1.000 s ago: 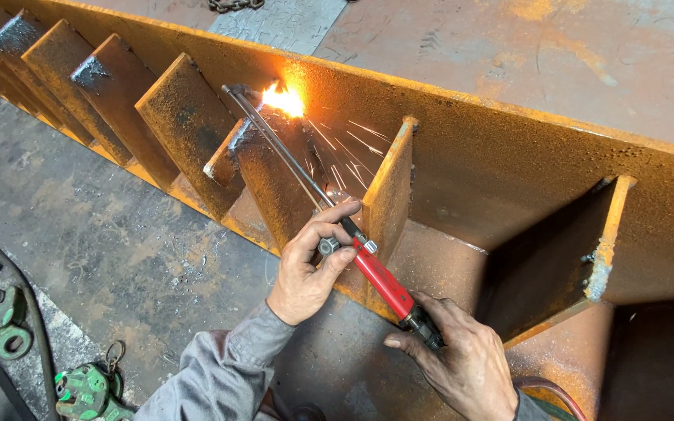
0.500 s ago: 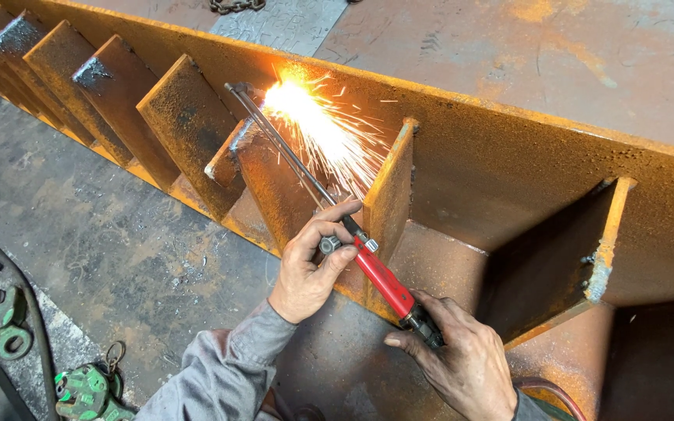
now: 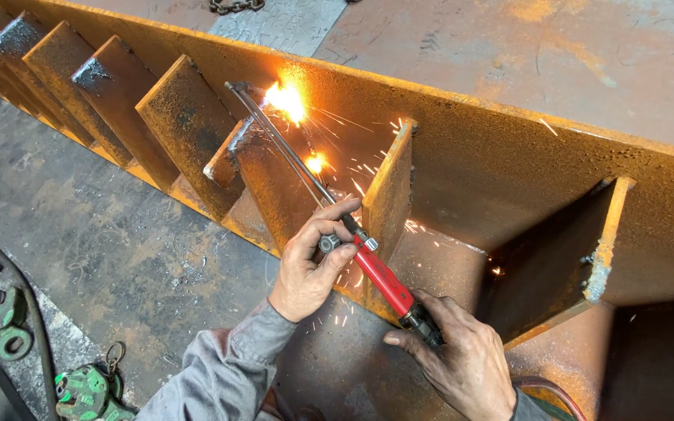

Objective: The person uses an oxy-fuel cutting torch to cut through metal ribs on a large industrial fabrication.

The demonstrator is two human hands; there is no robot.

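- Red-handled cutting torch point(image 3: 380, 273): one, gripped by the left hand point(image 3: 310, 269) at its valve and the right hand point(image 3: 462, 359) at its rear.
- Rusty steel ribs point(image 3: 189, 129): about seven.
- Sparks point(image 3: 286, 100): fewer than half a second ago.

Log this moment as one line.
left hand: on torch valve | right hand: grips handle end | flame: on rusty beam, sparks

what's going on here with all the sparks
A person is working a cutting torch on a rusty steel beam. The left hand grips the torch near its valve knob; the right hand holds the rear of the red handle. The flame burns at the tip beside a stiffener plate, throwing sparks.
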